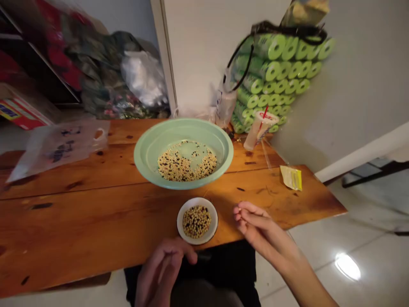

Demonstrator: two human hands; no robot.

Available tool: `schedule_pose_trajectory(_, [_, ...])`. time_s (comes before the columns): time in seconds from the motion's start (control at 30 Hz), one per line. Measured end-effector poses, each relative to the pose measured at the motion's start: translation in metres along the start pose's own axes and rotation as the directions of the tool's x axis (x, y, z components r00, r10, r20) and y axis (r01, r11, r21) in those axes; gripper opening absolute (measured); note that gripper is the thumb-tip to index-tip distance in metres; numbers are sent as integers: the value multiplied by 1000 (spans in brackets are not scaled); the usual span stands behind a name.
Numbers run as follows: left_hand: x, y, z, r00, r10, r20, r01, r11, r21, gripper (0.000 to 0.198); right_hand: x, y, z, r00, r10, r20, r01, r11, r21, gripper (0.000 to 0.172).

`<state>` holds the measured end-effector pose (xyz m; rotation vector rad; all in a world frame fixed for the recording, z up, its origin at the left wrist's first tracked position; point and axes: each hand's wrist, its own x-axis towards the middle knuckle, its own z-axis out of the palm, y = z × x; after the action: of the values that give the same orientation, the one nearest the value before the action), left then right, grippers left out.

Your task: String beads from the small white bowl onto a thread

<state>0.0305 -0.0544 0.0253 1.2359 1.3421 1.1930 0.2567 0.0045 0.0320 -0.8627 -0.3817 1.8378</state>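
A small white bowl (180, 224) with a dark rim holds a heap of yellow and dark beans (196, 221). It stands near the table's front edge. Just below its left side is my left hand (168, 264), its fingers curled in; whatever they may hold is hidden. My right hand (255, 221) is over the table to the right of the bowl, apart from it, with thumb and fingertips pinched together. Something tiny and pale may be between them, too small to name. Behind the bowl sits a wide green basin (143, 164), with more mixed pale and dark beans (182, 166) across its bottom.
On the wooden table (96, 226) lie a plastic bag (67, 143) at left and a yellow packet (291, 178) at right. A plastic cup (257, 130) with a red straw leans behind the basin, by stacked green rolls (275, 70). A black cable (246, 68) hangs there.
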Motion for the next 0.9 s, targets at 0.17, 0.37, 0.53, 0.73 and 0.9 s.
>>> schedule_pose_trajectory(0.17, [34,5,8,978,115,176,-127,990,57,21,4,21,15,993,101,64,-108,987,117,17])
schedule_pose_trajectory(0.37, [65,-13,-14,963,110,245,-161,967,199,17,33,15,10,965,236,117,-250,959,131,9])
schedule_pose_trajectory(0.53, [88,-11,-21,907,276,318,-362,897,253,15,46,7,22,925,339,174,-342,940,-11,10])
schedule_pose_trajectory(0.73, [121,-15,-16,811,383,443,-527,807,266,17,66,0,21,928,324,181,-328,945,-9,11])
schedule_pose_trajectory(0.9, [130,-19,-13,806,378,456,-545,775,320,17,89,-6,4,931,310,194,-321,947,26,8])
